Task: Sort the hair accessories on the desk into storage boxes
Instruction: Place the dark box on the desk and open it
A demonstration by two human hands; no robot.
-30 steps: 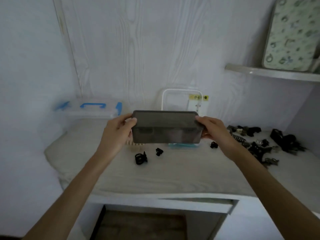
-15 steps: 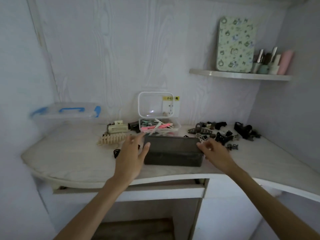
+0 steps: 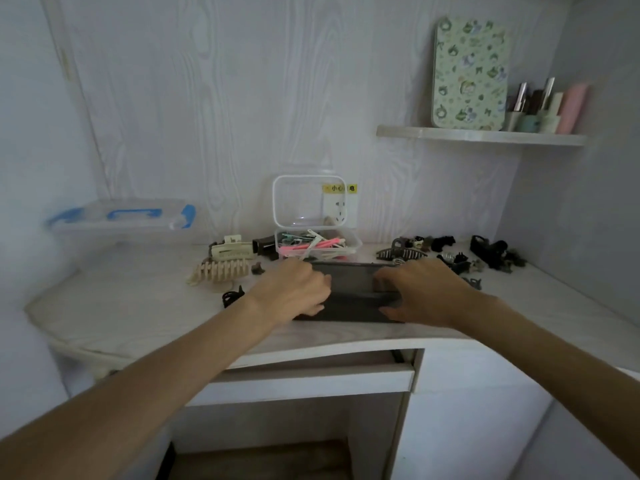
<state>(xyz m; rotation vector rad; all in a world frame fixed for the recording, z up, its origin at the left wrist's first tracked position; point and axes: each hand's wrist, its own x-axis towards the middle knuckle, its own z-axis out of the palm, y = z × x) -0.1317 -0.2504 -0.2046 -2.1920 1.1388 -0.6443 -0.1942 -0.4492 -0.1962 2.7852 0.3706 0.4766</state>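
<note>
Hair accessories lie scattered over the far half of the pale desk [image 3: 138,317], while nearest the person a dark grey storage box [image 3: 351,292] sits flat close to the desk's front edge, above a drawer front [image 3: 311,382]. Both hands are on this box: the left hand [image 3: 294,292] lies over its left end with fingers curled around the edge, and the right hand [image 3: 420,294] grips its right end, fingers curled over the top and thumb low on the near side. Just left of the left hand rests a small black claw clip [image 3: 231,296]. A little farther back on the left lie a beige toothed claw clip [image 3: 221,270], a cream clip [image 3: 231,250] and a dark brown clip [image 3: 265,247]. Directly behind the dark box stands a clear plastic box [image 3: 318,249] with its lid [image 3: 310,200] raised upright; pink, white and teal hair clips [image 3: 311,244] fill it. To the right of it, a spread of dark claw clips [image 3: 450,254] reaches toward the right wall. At the far left a closed clear case with blue handle and latches [image 3: 121,218] rests against the wall. A wall socket [image 3: 337,211] with a yellow label shows through the raised lid. High on the right, a shelf [image 3: 481,136] carries a patterned green board [image 3: 469,74] and several cosmetic containers [image 3: 547,109].
</note>
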